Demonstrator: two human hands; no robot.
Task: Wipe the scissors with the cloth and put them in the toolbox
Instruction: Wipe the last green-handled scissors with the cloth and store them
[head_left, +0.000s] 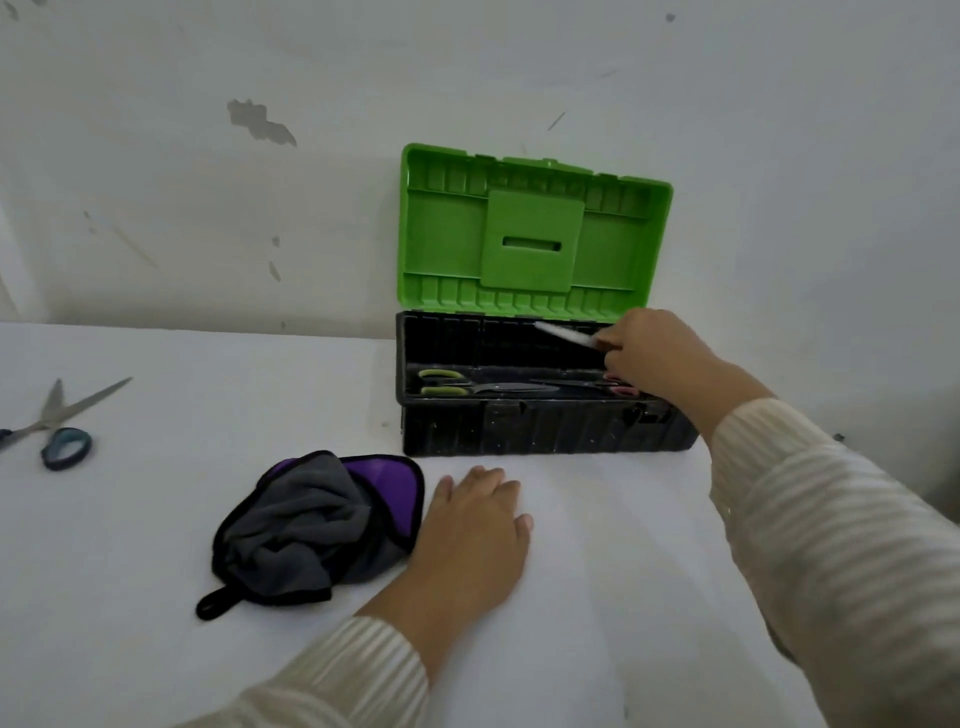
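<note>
- The right hand (657, 353) is reaching into the open toolbox (545, 426), its grip closed on a pair of scissors (569, 335) — the pale, blurred blades stick out to the left of the fingers, over the box's rear part.
- What the handles look like cannot be told; the hand hides them.
- The left hand (470, 535) lies flat on the white surface (597, 571), palm down, fingers spread, grip released and holding nothing.
- Just left of that hand, touching or nearly so, sits the crumpled cloth (317, 530) — grey and purple with black edging and a black loop at its lower left corner.
- Inside the box lie two more pairs: green-handled scissors (467, 385) at the left and, partly behind the right wrist, pink-handled scissors (587, 384).
- The green lid (532, 234) stands open against the wall (260, 208).
- Well apart, at the far left of the surface, blue-handled scissors (57, 426) lie with blades parted.
</note>
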